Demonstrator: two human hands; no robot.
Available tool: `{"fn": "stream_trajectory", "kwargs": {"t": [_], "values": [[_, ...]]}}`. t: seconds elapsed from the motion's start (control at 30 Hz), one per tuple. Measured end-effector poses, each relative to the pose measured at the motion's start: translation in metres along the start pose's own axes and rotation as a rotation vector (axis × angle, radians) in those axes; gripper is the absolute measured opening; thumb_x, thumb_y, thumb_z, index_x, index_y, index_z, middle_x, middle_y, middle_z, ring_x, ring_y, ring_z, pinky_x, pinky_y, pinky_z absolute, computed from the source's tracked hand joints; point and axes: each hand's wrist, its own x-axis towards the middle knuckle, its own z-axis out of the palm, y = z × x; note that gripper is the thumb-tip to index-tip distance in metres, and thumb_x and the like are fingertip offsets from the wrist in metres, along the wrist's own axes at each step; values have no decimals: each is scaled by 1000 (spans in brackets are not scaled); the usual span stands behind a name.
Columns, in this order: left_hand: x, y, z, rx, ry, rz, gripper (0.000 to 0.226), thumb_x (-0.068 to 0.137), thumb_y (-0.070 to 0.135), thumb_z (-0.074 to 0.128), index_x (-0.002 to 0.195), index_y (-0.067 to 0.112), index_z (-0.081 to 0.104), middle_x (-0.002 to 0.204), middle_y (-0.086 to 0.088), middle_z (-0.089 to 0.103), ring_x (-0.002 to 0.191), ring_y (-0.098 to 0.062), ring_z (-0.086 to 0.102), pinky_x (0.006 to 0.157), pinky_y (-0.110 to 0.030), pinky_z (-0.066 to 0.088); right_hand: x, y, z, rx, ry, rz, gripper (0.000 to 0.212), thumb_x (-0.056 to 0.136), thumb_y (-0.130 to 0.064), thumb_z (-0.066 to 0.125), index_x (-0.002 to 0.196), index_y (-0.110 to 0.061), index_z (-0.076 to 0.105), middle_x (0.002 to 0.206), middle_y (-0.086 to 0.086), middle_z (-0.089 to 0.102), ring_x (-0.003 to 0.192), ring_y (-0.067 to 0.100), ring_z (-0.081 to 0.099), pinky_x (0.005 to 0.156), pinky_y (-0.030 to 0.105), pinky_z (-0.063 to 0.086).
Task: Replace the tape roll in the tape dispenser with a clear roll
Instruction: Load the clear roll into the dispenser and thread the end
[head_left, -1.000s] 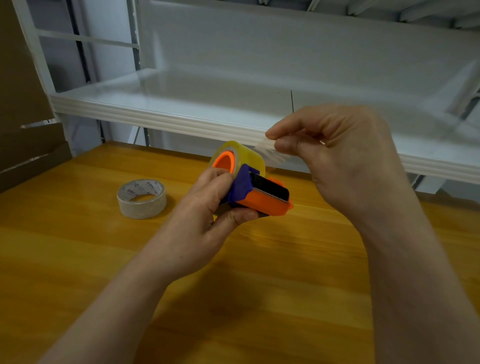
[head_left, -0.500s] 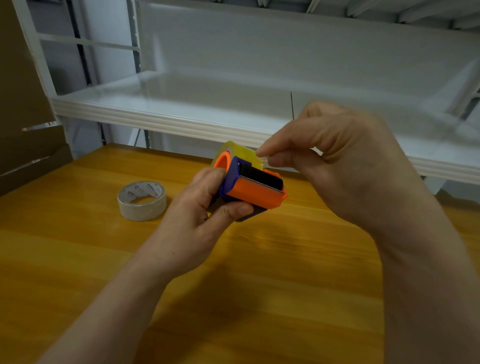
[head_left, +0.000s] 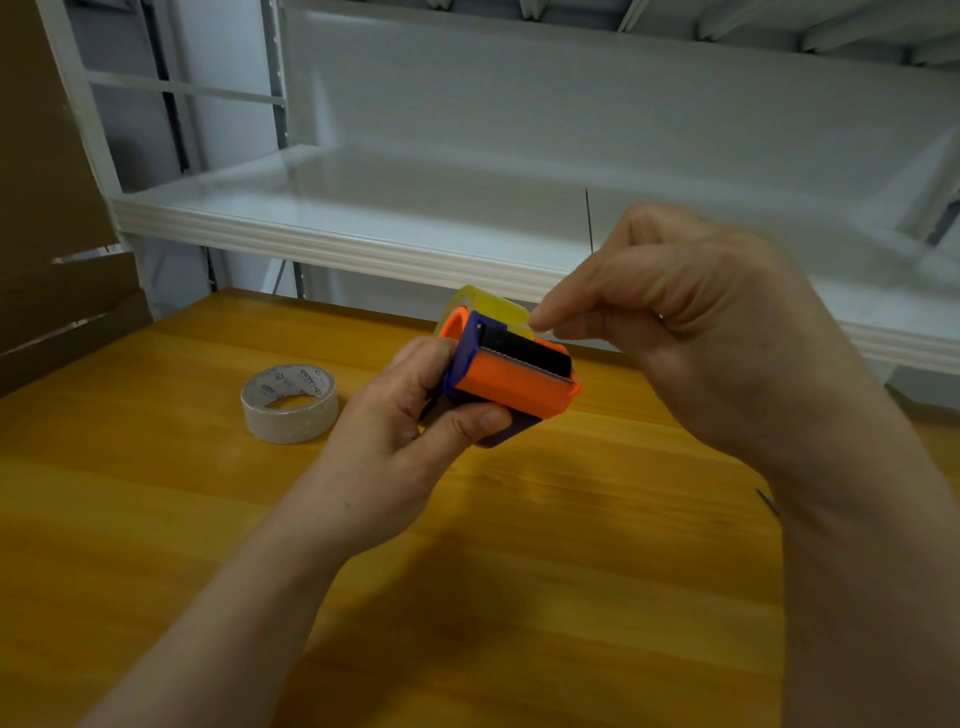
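An orange and purple tape dispenser (head_left: 511, 382) is held above the wooden table in my left hand (head_left: 410, 431), thumb underneath and fingers on its left side. A yellowish clear tape roll (head_left: 491, 309) sits on its orange hub at the back. My right hand (head_left: 675, 317) pinches the loose tape end (head_left: 540, 326) between thumb and forefinger, just above the dispenser's serrated black blade. A second, whitish tape roll (head_left: 289, 404) with a printed core lies flat on the table to the left of my hands.
The wooden table (head_left: 493, 597) spreads out below my arms. A white metal shelf (head_left: 363, 249) runs across behind it, its edge just beyond the dispenser. Brown cardboard (head_left: 47, 218) stands at the far left.
My right hand has come down and left, bringing the pinched tape end from well above the roll to just over the blade. The dispenser has tilted so its blade faces me more.
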Motion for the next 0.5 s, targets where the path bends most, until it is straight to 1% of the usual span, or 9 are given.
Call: {"fn": "stream_trajectory", "kwargs": {"t": [0.07, 0.13, 0.2, 0.37, 0.43, 0.5], "values": [[0, -1, 0, 3, 8, -3, 30, 88, 40, 66, 117, 33, 65, 118, -13, 61, 110, -31, 62, 92, -55, 54, 0, -1, 1, 5, -20, 0, 18, 91, -17, 65, 96, -26, 80, 89, 1, 62, 83, 19, 67, 71, 46, 62], [0, -1, 1, -5, 12, -6, 33, 88, 47, 67, 118, 33, 66, 119, -13, 62, 111, -32, 62, 93, -56, 53, 0, -3, 0, -22, -29, -4, 20, 88, -24, 62, 95, -27, 80, 88, 1, 63, 82, 25, 66, 70, 52, 60], [0, -1, 0, -45, 21, -13, 36, 85, 52, 68, 118, 36, 66, 122, -12, 62, 114, -32, 62, 94, -57, 53, 0, -4, -3, -35, -32, -9, 20, 87, -23, 62, 94, -28, 80, 87, 1, 63, 82, 25, 66, 69, 51, 59], [-1, 0, 0, -55, 9, -14, 35, 85, 51, 68, 117, 36, 67, 121, -10, 64, 113, -32, 62, 94, -57, 53, 0, -5, -5, -25, -25, -6, 19, 87, -24, 63, 95, -28, 80, 89, 0, 64, 83, 24, 66, 70, 51, 60], [0, 0, 0, 18, -12, 2, 31, 87, 47, 67, 116, 35, 67, 117, -9, 63, 109, -31, 63, 93, -55, 53, -1, -4, -5, -19, -17, 1, 18, 88, -23, 64, 95, -29, 80, 89, -1, 64, 83, 22, 67, 70, 49, 60], [0, 0, 1, 155, -19, 42, 26, 90, 43, 64, 114, 33, 65, 115, -4, 61, 107, -28, 62, 91, -47, 53, -1, -4, -5, -26, -18, 4, 18, 87, -25, 64, 94, -30, 80, 89, -1, 65, 83, 22, 67, 70, 50, 59]]}}
